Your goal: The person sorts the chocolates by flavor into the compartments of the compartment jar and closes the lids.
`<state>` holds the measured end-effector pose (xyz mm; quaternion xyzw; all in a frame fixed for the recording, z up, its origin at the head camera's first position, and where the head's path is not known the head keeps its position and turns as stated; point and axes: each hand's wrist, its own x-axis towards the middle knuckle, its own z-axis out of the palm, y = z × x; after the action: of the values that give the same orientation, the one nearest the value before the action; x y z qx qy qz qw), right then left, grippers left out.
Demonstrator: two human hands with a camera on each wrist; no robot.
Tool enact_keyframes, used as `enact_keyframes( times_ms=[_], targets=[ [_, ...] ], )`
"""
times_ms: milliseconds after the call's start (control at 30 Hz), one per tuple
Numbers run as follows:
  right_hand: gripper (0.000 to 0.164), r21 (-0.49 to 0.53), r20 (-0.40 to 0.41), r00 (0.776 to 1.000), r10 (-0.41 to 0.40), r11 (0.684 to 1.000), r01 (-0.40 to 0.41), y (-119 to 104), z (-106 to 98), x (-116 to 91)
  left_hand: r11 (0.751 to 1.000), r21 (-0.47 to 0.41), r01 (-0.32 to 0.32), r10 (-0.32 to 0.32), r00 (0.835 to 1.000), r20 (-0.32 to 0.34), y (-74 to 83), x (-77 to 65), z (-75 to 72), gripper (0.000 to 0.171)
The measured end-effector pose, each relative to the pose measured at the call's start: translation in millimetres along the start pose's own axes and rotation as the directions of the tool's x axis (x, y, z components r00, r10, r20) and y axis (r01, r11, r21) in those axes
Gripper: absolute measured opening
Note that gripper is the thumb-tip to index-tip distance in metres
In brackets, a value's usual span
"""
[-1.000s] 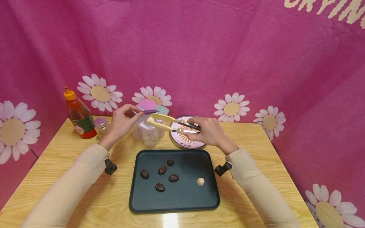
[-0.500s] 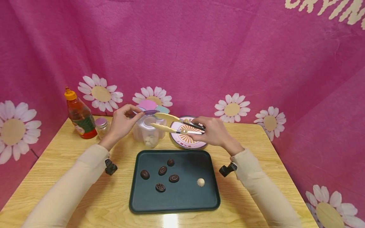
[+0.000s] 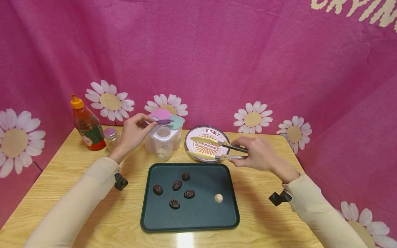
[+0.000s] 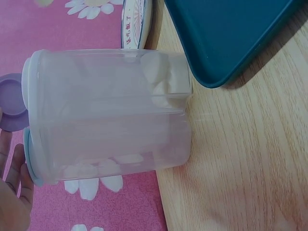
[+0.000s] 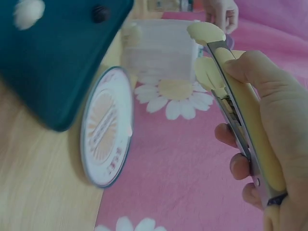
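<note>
With thumb and fingers, my left hand (image 3: 136, 133) pinches the raised purple lid (image 3: 164, 122) of a translucent multi-section container (image 4: 106, 125). The round opening under that lid is uncovered. White pieces (image 4: 166, 79) lie at the bottom of the front section. My right hand (image 3: 260, 154) grips tongs (image 3: 204, 140) with cream tips, which are spread apart over the plate (image 3: 188, 146) and hold nothing. In front, the dark green tray (image 3: 204, 217) bears one cream-coloured swirled chocolate (image 3: 218, 198) and several dark chocolates (image 3: 189, 194).
At the back left stand a red sauce bottle (image 3: 90, 127) with an orange cap and a small jar (image 3: 111, 139) with a pink lid. Behind the wooden table (image 3: 263, 213) hangs a pink cloth (image 3: 201, 62) with daisies.
The tongs let go of a white piece at the container's opening, and their tips spread. My right hand then carried them right, over the plate. My left hand stayed on the lid.
</note>
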<state>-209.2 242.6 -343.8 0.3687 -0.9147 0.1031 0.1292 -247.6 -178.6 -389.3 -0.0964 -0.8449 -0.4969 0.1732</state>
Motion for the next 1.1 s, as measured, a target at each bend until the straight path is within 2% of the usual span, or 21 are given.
enact_keyframes(
  times_ms=[200, 400, 700, 1100],
  targets=[
    [0.039, -0.051, 0.045, 0.999, -0.012, 0.999, 0.014, 3, -8, -25, 1.0, -0.005, 0.006, -0.006, 1.0, -0.001, -1.4, 0.7, 0.3, 0.023],
    [0.038, -0.087, 0.099, 0.995, -0.015, 0.996, 0.023, 1, -12, -47, 1.0, -0.002, 0.012, -0.012, 1.0, 0.006, -2.0, 0.5, -0.3, 0.023],
    [0.036, -0.092, 0.197, 0.977, 0.076, 0.994, -0.059, -7, -17, -79, 1.0, -0.017, 0.0, 0.0, 1.0, 0.002, -2.0, 0.8, -0.3, 0.023],
    [0.033, -0.055, 0.225, 0.968, 0.114, 0.993, -0.104, -10, -7, -109, 1.0, -0.01, -0.008, 0.008, 1.0, -0.014, -2.8, 0.8, 1.2, 0.022]
  ],
)
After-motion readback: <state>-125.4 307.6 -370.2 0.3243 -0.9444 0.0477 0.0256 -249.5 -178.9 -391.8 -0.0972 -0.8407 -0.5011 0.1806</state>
